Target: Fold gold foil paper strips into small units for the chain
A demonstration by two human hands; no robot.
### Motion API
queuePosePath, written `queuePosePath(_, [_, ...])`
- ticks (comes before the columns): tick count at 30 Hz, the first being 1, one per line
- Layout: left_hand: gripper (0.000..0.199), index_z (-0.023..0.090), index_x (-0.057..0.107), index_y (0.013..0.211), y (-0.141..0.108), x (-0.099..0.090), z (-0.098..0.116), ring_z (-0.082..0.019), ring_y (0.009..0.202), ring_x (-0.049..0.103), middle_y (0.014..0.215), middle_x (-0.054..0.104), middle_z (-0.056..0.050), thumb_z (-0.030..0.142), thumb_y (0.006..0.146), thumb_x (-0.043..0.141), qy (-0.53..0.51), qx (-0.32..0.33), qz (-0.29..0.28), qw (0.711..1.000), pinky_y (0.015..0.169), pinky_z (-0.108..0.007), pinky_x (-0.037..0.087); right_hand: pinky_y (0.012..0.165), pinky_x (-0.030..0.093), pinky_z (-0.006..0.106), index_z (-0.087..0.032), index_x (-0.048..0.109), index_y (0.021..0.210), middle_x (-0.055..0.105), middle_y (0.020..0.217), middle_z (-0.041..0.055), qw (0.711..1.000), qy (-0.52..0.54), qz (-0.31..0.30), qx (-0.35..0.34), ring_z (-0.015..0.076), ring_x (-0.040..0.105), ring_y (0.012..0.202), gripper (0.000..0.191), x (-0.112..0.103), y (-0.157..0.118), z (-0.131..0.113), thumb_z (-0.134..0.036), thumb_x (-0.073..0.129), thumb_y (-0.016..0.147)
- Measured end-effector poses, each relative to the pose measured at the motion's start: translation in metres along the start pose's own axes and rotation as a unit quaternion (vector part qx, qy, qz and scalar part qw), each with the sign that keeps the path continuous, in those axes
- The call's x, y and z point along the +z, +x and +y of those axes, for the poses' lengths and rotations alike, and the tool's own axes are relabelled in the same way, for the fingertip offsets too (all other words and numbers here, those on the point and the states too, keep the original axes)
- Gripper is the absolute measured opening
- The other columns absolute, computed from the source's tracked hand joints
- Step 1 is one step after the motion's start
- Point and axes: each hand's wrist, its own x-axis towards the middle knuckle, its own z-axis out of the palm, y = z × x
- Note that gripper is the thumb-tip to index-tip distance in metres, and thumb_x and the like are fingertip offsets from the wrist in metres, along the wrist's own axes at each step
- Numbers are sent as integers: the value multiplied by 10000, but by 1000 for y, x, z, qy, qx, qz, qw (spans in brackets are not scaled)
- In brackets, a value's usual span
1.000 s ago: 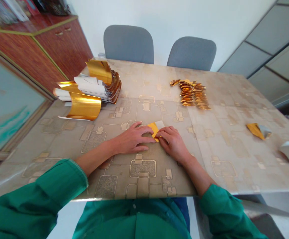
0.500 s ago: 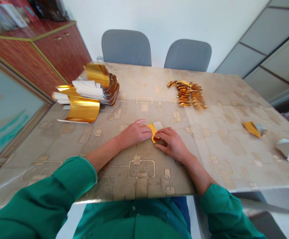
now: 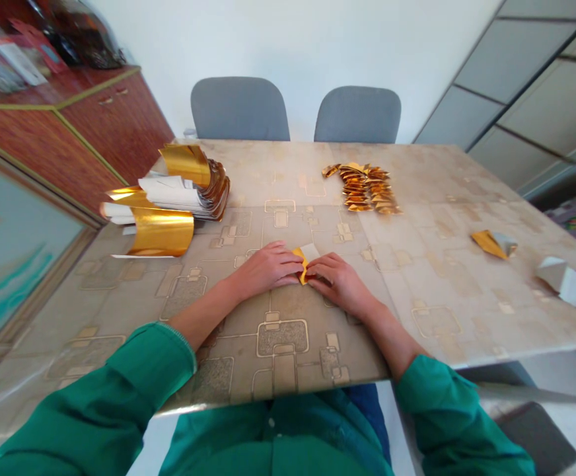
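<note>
A small piece of gold paper (image 3: 299, 253) with a white underside is between my hands, low over the table near its front edge. My left hand (image 3: 271, 266) grips its left side, fingers together on it. From the right, my right hand (image 3: 340, 281) pinches the paper's other edge with thumb and forefinger. The fingers cover most of the paper, so its exact folds are hidden. A white flap sticks out at the top between the two hands.
Curled gold and white sheets (image 3: 164, 231) lie in a stack at the left. Folded gold pieces (image 3: 367, 188) stand in rows at the back. On the right are a half-folded gold piece (image 3: 491, 244) and white-backed papers (image 3: 568, 281). Two grey chairs (image 3: 238, 109) stand behind the table (image 3: 417, 277).
My fingers have closed further over the gold paper, and less of it shows. My right hand's fingertips have come nearer the left hand. The whole view has shifted slightly.
</note>
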Motion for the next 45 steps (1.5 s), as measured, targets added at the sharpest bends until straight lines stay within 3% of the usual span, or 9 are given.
queuePosePath(9, [283,209,700,1024,-2,3,5,-159,992,696,1096,745,-44,174,1030,419,42,-14,-1,999,1090,-442,417,879,486,385,-210,632,1012,678,1023,67,999,-36,-2,35,221,564,977,191,2,-1,-3,-237,718,843])
queuePosePath(13, [256,216,712,1012,-3,5,9,-173,1022,690,1097,745,-52,203,1017,456,25,-45,8,999,1078,-438,422,882,478,381,-222,636,963,681,999,60,999,-31,14,38,210,569,972,66,5,-2,-3,-189,616,909])
queuePosePath(19, [198,211,698,1041,4,-2,13,-210,1086,636,1151,717,-53,317,988,539,-16,-66,-13,998,1048,-426,409,867,461,371,-215,617,886,657,976,67,998,-34,24,43,214,548,952,72,6,-1,-5,-183,570,931])
queuePosePath(25, [201,177,685,948,8,4,12,-193,972,620,1020,703,-61,280,993,518,-94,-98,-1,991,894,-336,480,819,403,358,-211,586,847,623,887,43,994,-77,9,77,211,518,892,51,5,-1,-7,-190,596,893])
queuePosePath(32, [134,170,622,848,14,7,18,-208,926,580,971,661,-65,222,940,538,-125,-183,0,975,852,-345,466,812,316,360,-215,612,826,612,816,15,984,-85,11,154,210,527,873,45,1,-2,-9,-206,644,857])
queuePosePath(39, [163,177,598,855,15,9,19,-207,936,568,996,639,-64,295,952,543,-139,-200,-8,970,872,-356,448,796,296,358,-215,633,798,617,823,22,979,-77,4,189,218,530,879,69,0,-4,-8,-230,650,863])
queuePosePath(45, [136,171,581,813,19,13,22,-216,912,557,965,635,-63,262,910,607,-128,-240,-10,962,836,-362,444,781,288,354,-212,631,749,605,796,20,973,-88,32,212,218,524,861,126,5,-5,-9,-251,673,861])
